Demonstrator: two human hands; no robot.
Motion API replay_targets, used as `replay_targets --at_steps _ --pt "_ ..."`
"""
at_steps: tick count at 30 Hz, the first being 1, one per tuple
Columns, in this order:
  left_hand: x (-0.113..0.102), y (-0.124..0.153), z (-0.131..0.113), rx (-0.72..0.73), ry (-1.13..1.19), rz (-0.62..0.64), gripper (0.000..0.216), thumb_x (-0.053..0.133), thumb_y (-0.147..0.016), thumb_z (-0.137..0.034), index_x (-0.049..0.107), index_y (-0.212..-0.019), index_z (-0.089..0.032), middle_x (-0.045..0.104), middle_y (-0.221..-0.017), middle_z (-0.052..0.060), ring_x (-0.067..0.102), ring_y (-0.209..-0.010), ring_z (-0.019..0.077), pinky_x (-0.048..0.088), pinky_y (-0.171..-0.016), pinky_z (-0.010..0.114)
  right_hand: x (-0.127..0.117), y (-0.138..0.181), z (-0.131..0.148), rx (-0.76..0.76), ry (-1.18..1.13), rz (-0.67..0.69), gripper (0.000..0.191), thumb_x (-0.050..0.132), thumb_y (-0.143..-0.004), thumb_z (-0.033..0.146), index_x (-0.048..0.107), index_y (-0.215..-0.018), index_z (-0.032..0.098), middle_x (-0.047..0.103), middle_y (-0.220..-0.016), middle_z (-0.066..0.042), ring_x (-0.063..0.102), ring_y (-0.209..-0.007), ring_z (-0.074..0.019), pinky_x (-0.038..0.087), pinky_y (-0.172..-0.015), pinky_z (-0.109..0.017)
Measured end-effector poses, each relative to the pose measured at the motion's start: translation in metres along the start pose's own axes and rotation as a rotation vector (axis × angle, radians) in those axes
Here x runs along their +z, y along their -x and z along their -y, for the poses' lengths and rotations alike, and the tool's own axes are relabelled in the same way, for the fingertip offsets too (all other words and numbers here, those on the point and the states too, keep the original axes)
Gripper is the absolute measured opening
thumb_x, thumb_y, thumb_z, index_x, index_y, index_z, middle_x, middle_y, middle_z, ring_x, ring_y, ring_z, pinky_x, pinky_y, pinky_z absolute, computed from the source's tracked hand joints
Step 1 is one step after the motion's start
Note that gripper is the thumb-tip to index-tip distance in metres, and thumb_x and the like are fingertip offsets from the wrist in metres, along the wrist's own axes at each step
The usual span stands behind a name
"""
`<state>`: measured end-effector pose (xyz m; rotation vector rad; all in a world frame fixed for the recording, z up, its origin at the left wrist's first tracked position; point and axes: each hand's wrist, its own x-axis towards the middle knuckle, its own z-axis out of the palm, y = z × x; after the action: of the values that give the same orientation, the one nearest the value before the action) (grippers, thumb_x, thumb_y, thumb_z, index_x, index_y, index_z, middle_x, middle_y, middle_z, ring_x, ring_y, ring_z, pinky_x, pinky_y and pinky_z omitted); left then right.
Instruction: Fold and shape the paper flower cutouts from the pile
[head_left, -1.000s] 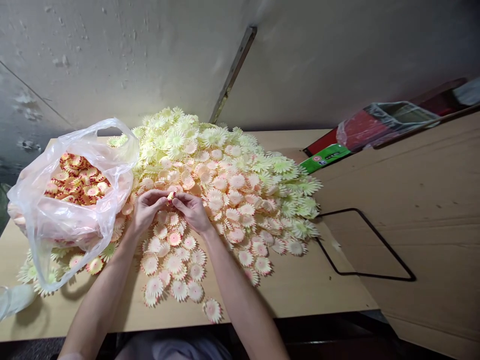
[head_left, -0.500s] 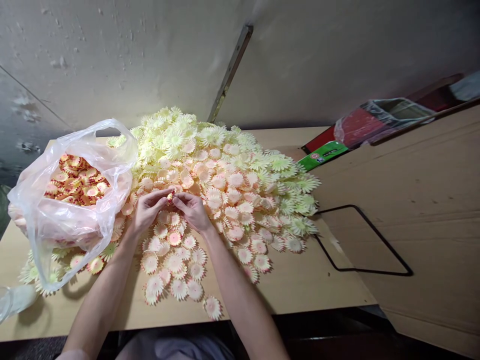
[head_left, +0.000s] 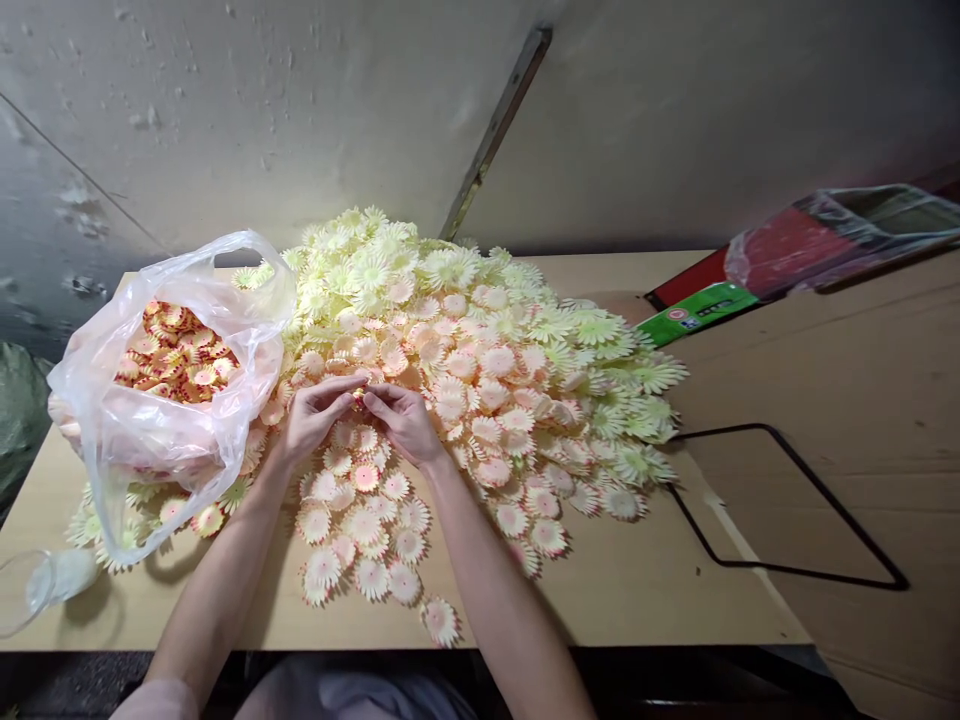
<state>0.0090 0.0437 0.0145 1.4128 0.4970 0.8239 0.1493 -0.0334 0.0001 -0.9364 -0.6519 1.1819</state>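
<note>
Left hand (head_left: 315, 416) and right hand (head_left: 409, 422), nearly closed, jointly pinch one petal piece (head_left: 358, 398). Flower pieces (head_left: 451, 398) heap from the worktop's (head_left: 637, 590) back edge toward its front.

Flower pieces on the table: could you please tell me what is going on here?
A person's left hand and right hand hold one small yellow-and-red piece between them, at the heap of pale flower pieces on the table. To their left, an open plastic bag holds many red-edged pieces.
</note>
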Motion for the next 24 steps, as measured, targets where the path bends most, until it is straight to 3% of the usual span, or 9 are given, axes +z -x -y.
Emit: replay_targets --at_steps 8,24 --pt "-0.0017 -0.0004 0.0049 -0.032 0.074 0.011 0.038 0.079 -0.071 -0.030 0.074 -0.107 -0.019 0.068 -0.119 0.012 0.064 -0.110 0.0247 0.051 -0.094 0.033 0.0008 0.0021 0.0036 -0.002 0.010 0.010 0.025 0.081 -0.067 0.040 0.074 -0.079 0.019 0.070 -0.073 0.000 0.061 -0.067 -0.0114 0.053 -0.070 -0.027" --pt "-0.0020 -0.0014 0.0054 -0.049 0.058 -0.032 0.037 0.081 -0.068 -0.030 0.075 -0.103 -0.020 0.071 -0.115 0.011 0.064 -0.111 0.0270 0.051 -0.095 0.035 -0.0025 -0.0009 -0.0001 -0.025 0.044 0.030 0.023 0.079 -0.069 0.040 0.073 -0.079 0.020 0.070 -0.076 0.000 0.061 -0.071 -0.0115 0.052 -0.074 -0.027"
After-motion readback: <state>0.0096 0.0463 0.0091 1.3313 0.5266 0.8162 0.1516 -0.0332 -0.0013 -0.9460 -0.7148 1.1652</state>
